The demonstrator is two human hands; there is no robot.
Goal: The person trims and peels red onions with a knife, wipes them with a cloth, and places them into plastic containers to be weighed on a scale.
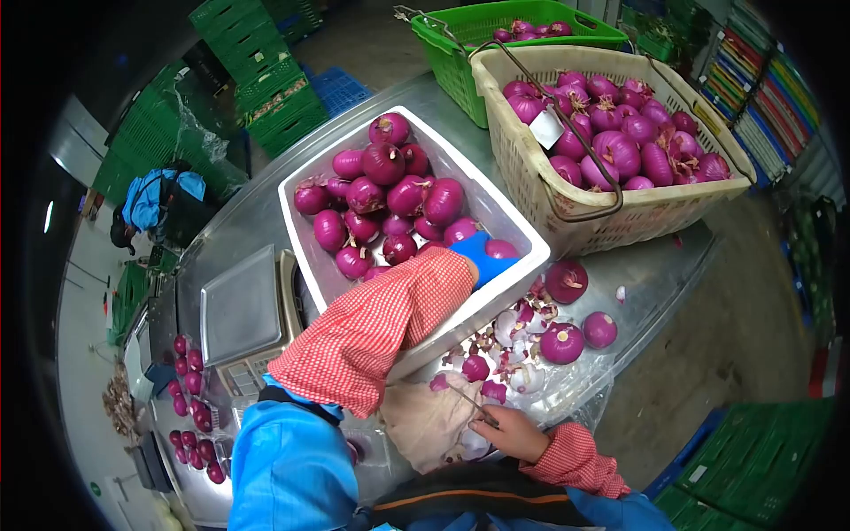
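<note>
My left hand (pixel 482 261), in a blue glove, reaches into the near right corner of a white foam box (pixel 407 350) of red onions. Its fingers curve around a red onion (pixel 502 249); part of the grip is hidden. My right hand (pixel 513 434) is bare and closed around a small knife (pixel 478 406), low in front of my body. The blade lies over a pale cloth (pixel 425 420). Beyond it are loose onion skins (pixel 509 332) and several red onions, one a large trimmed onion (pixel 561 343).
A cream basket (pixel 584 226) full of red onions stands at the back right, with a green basket (pixel 452 84) behind it. On the left are a scale (pixel 243 305) and packed onions (pixel 190 385). A person (pixel 164 199) in blue works farther off near green crates (pixel 266 80).
</note>
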